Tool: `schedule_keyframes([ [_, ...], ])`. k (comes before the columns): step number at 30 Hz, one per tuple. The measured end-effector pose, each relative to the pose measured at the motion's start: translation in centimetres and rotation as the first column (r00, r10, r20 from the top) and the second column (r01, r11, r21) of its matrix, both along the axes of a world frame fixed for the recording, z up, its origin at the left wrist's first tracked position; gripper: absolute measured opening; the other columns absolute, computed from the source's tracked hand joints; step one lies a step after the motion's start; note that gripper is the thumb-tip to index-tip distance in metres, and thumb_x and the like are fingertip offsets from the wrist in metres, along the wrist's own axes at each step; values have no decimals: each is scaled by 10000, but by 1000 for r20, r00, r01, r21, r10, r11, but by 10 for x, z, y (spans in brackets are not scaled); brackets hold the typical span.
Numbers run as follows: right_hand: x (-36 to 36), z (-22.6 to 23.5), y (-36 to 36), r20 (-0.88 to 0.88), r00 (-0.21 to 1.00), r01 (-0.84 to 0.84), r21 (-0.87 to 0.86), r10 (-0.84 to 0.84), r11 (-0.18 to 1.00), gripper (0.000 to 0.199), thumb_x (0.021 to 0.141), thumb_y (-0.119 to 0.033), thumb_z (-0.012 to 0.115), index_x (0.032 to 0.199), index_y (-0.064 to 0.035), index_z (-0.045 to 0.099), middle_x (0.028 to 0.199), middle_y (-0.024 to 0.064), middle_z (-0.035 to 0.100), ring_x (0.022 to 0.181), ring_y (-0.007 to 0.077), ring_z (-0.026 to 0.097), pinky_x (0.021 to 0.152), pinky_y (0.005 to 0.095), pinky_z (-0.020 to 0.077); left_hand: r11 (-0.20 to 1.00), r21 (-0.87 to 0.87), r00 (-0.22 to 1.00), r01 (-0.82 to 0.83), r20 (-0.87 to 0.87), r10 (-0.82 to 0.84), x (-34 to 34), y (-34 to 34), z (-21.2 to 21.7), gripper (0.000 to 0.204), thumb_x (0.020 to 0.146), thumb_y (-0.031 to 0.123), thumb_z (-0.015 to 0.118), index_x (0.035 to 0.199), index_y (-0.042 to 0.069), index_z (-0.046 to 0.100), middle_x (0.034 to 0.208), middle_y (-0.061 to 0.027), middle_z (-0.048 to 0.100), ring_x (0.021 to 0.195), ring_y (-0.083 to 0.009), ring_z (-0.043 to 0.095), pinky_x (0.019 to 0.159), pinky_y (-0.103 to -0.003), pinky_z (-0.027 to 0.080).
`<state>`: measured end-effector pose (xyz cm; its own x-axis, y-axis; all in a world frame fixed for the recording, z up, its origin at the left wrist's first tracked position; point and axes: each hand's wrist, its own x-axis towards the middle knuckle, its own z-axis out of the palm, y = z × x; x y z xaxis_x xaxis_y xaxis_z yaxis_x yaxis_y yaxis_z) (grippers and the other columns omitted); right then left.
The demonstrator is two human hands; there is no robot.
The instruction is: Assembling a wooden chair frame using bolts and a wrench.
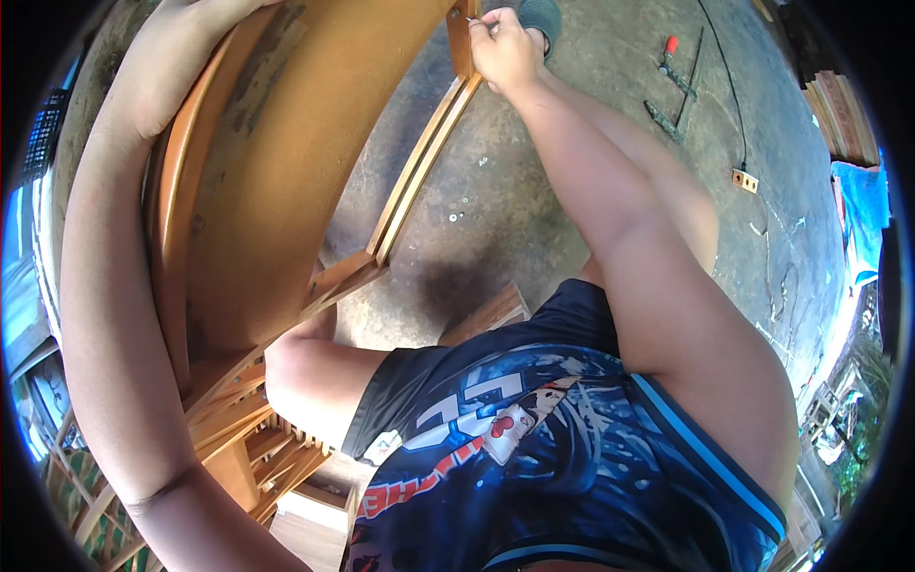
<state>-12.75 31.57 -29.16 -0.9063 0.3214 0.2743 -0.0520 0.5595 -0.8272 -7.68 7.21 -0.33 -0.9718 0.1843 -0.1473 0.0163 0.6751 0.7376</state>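
Note:
A brown varnished wooden furniture piece (295, 143) with a broad curved panel and slim rails stands tilted at the left. My left arm runs along its outer side, and my left hand (221, 11) grips its edge at the top, the fingertips partly cut off by the picture's rim. At the far end of a narrow grooved rail (424, 172), my right hand (507, 50) is closed in a pinch against a wooden corner block (460, 40). A tiny pale tip shows at its fingers, too small to name.
On the concrete floor lie a clamp with a red handle (672, 45), a black cord with an outlet block (745, 181) and small bits (454, 217). A wood board (491, 313) lies near my legs. Slatted wooden parts (286, 456) are at lower left, stacked boards (842, 119) far right.

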Motion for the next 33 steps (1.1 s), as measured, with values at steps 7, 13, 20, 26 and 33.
schedule_keyframes([
  [7,-14,-21,-11,-87,996,23,-78,-30,997,208,880,-246,643,920,-47,594,743,194,678,760,394,673,706,461,529,1000,-1,1000,2,0,-2,0,2,0,486,851,433,670,984,-34,663,842,-90,666,725,-137,613,681,-271,486],
  [13,-10,-13,-6,-69,997,-40,-41,37,998,218,866,-251,666,852,-40,617,733,182,679,742,363,681,695,437,534,1000,2,1000,4,-4,-4,0,3,1,481,850,430,671,976,-34,666,838,-91,668,722,-139,614,678,-273,487],
  [20,-3,-7,-14,71,997,45,-424,-16,905,321,832,-316,747,868,-13,646,592,26,608,573,196,611,544,335,486,1000,2,1000,8,-4,-8,-1,4,0,475,849,426,672,967,-35,668,834,-92,669,718,-140,615,675,-276,488],
  [26,-11,2,-28,282,956,255,-936,83,243,324,801,-268,792,965,-30,645,709,29,510,492,136,421,385,282,282,1000,1,1000,7,-1,-7,0,4,1,470,849,422,673,959,-35,671,831,-93,670,714,-142,616,672,-278,488],
  [33,-18,9,-49,399,914,393,-916,76,82,369,815,-275,780,1074,-53,637,906,27,554,603,125,426,419,266,295,1000,-1,1000,11,-3,-11,0,3,2,465,848,419,674,950,-35,674,827,-95,672,710,-143,617,669,-280,489],
])
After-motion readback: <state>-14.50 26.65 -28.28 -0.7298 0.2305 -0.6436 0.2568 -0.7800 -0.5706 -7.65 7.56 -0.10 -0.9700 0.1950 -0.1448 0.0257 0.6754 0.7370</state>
